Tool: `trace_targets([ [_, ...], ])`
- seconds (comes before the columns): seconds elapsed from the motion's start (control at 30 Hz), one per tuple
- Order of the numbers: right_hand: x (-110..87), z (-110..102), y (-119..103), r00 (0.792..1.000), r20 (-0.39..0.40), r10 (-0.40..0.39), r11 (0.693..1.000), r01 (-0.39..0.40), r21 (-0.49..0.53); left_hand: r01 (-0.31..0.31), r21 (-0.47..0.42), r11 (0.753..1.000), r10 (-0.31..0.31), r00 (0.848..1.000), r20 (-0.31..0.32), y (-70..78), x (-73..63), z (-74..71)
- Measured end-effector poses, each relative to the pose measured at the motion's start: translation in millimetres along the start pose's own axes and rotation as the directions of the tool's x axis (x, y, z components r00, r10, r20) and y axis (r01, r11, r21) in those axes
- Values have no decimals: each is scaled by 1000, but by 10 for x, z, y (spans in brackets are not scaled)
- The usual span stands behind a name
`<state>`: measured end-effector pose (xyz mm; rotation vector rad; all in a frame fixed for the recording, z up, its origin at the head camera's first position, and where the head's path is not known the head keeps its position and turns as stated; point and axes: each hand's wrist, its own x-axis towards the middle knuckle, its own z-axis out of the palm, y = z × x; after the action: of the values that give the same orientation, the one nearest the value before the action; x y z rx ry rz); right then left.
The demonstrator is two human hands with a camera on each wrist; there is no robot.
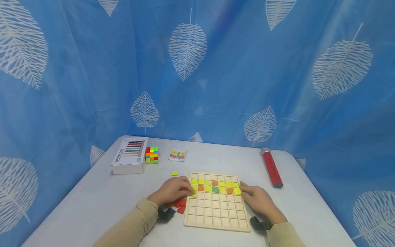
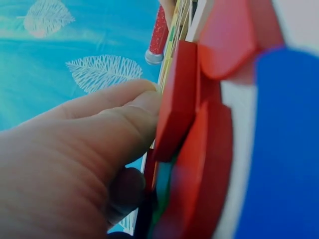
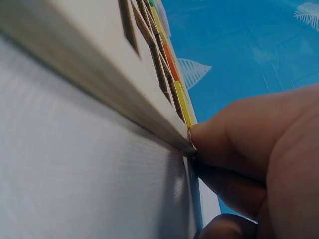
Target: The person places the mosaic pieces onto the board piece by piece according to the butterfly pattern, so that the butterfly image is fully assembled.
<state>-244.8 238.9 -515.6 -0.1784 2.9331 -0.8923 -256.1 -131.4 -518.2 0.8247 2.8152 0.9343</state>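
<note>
In the head view a square wooden grid board (image 1: 217, 209) lies on the table, its upper rows partly filled with yellow, orange and green pieces. My left hand (image 1: 174, 189) is at the board's left edge, thumb and forefinger pinching a yellow piece (image 1: 194, 195) over a left-hand cell. The left wrist view hides that piece behind the fingertips; thick red pieces (image 2: 177, 99) stand close by. My right hand (image 1: 259, 200) grips the board's right edge near the upper corner; the right wrist view shows fingers (image 3: 219, 137) against that edge, beside a yellow piece (image 3: 183, 102).
Loose red pieces (image 1: 181, 205) lie left of the board, partly under the left wrist. A lone yellow piece (image 1: 175, 173) lies above them. Farther back are a white box (image 1: 128, 167), a puzzle cube (image 1: 152, 155) and a picture card (image 1: 177, 155). A red tube (image 1: 271, 168) lies at right.
</note>
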Motion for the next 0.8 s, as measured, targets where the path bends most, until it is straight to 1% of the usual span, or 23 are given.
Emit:
trace_targets([
  [0.2,-5,0,-5,1000,-1,-1,1000,1,-2,44,-12,999,-44,999,-29,37,-2,5],
  [0.37,-12,-3,-24,1000,-1,2,1000,-2,7,69,-8,998,-69,996,-55,43,-32,6],
  [0.47,-11,-9,-28,1000,2,2,1000,-2,9,95,-11,995,-95,993,-75,39,-54,3],
  [0.53,-12,-9,-29,1000,4,3,1000,-3,14,127,-43,991,-131,986,-100,37,-69,-10],
  [0.57,-12,-8,-27,1000,7,4,1000,-5,16,147,-76,986,-156,980,-126,34,-75,-16],
  [0.6,-12,-7,-24,1000,9,5,1000,-5,17,169,-114,979,-186,970,-159,31,-79,-25],
  [0.63,-10,-6,-19,1000,10,6,1000,-6,18,194,-153,969,-224,952,-211,20,-77,-36],
  [0.67,-7,-7,-15,1000,12,7,1000,-7,18,220,-201,954,-270,924,-270,12,-75,-49],
  [0.7,-5,-9,-12,1000,13,6,1000,-6,18,247,-249,937,-322,886,-333,-1,-70,-63],
  [0.73,-3,-10,-8,1000,14,5,1000,-6,15,265,-292,919,-368,842,-394,-19,-66,-76],
  [0.77,-2,-12,-5,1000,14,5,1000,-5,14,284,-329,900,-413,795,-444,-40,-62,-88],
  [0.8,-1,-13,-1,1000,15,3,1000,-4,12,310,-355,882,-456,751,-478,-64,-59,-97],
])
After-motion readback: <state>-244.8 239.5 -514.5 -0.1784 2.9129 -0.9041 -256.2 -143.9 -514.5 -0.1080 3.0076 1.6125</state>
